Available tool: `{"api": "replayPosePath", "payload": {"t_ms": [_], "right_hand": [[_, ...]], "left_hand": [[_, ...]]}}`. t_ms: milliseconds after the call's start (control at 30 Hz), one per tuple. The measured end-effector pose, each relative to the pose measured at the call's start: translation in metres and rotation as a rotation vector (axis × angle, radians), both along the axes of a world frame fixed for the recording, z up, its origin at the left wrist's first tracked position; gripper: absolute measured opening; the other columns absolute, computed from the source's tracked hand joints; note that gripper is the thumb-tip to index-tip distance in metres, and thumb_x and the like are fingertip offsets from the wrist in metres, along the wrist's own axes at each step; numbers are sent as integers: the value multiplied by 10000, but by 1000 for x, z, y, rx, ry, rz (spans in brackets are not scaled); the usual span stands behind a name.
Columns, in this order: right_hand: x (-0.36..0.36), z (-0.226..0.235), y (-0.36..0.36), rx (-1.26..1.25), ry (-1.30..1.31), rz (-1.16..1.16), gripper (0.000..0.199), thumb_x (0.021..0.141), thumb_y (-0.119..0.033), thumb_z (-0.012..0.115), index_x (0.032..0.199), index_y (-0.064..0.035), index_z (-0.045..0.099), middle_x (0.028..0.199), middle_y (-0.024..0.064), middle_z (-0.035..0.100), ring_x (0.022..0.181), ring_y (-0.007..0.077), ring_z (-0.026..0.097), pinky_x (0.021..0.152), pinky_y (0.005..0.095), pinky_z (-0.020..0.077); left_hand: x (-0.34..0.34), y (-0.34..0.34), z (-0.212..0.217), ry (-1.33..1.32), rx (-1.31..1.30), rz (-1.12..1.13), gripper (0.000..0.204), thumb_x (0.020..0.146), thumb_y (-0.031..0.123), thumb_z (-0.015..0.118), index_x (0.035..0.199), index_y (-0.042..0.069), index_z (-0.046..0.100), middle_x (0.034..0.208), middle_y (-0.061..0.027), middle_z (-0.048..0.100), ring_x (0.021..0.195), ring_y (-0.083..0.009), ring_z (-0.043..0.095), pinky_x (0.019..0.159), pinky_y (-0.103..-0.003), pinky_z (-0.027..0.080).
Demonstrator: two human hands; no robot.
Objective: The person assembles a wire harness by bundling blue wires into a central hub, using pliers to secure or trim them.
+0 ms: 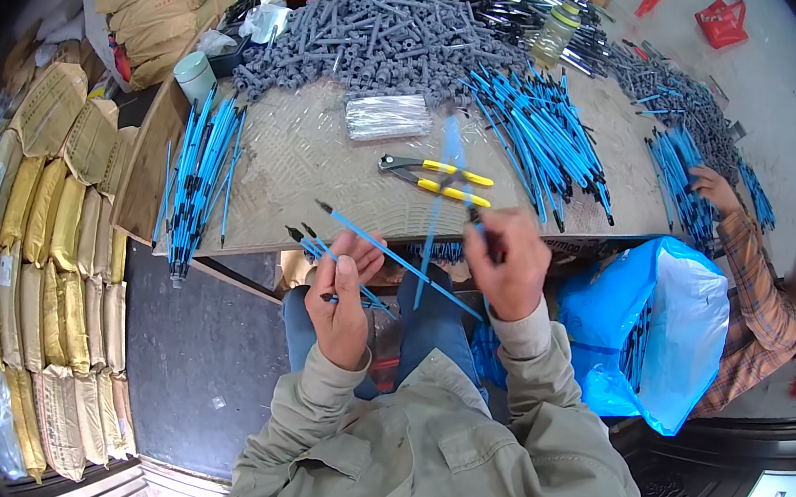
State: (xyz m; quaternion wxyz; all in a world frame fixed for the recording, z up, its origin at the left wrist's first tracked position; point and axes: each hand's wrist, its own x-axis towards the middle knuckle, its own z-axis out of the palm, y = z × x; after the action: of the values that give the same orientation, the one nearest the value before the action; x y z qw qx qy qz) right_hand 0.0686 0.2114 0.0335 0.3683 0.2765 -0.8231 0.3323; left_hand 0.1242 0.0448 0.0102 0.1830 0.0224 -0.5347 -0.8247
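Observation:
My left hand point(344, 306) is palm up, its fingers curled round a few thin blue rods with black tips point(397, 256). One of these rods slants across my lap toward my right hand. My right hand point(512, 266) is closed and smeared by motion, gripping what looks like another blue rod; a blurred blue streak point(451, 147) runs up from there over the table edge. Just beyond both hands, yellow-handled pliers point(444, 170) lie on the table, partly behind that streak. Past them is a bundle of clear thin strips point(388, 118).
Grey plastic parts point(373, 35) are heaped at the back of the table point(300, 159). Blue rods lie in a left bundle point(202, 177) and a right pile point(548, 138). A blue plastic bag point(607, 312) stands at my right, beside a co-worker's sleeve point(758, 280). Sacks point(54, 249) are stacked left.

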Motion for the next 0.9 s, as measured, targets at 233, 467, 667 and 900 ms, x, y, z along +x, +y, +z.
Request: {"api": "replayPosePath", "payload": {"t_ms": [233, 467, 667, 900], "right_hand": [[16, -10, -26, 75, -279, 343, 211, 717, -101, 701, 892, -42, 598, 759, 90, 580, 607, 233, 589, 516, 303, 470], [-164, -15, 33, 204, -60, -400, 222, 756, -270, 665, 911, -121, 611, 841, 88, 585, 656, 266, 604, 602, 380, 489], [-228, -34, 65, 582, 31, -632, 270, 740, -329, 667, 916, -130, 618, 807, 78, 575, 644, 265, 607, 587, 401, 490], [-149, 43, 50, 262, 63, -429, 173, 791, -210, 637, 925, -101, 643, 754, 58, 590, 592, 250, 592, 556, 368, 469]], "left_hand": [[-8, -12, -15, 33, -227, 116, 284, 940, 183, 460, 1136, -22, 474, 866, -109, 627, 722, -143, 613, 638, -255, 491], [0, -24, 4, -18, 308, -68, 177, 910, 160, 514, 1034, 41, 473, 808, -118, 632, 548, -135, 581, 470, -243, 454], [13, -22, 9, -117, 301, -137, 199, 911, 156, 504, 1071, 45, 462, 955, -181, 634, 737, -213, 642, 617, -295, 521], [14, -17, -6, -99, 225, -373, 219, 923, 165, 477, 1103, 43, 458, 1066, -212, 597, 959, -322, 612, 834, -418, 499]]}}
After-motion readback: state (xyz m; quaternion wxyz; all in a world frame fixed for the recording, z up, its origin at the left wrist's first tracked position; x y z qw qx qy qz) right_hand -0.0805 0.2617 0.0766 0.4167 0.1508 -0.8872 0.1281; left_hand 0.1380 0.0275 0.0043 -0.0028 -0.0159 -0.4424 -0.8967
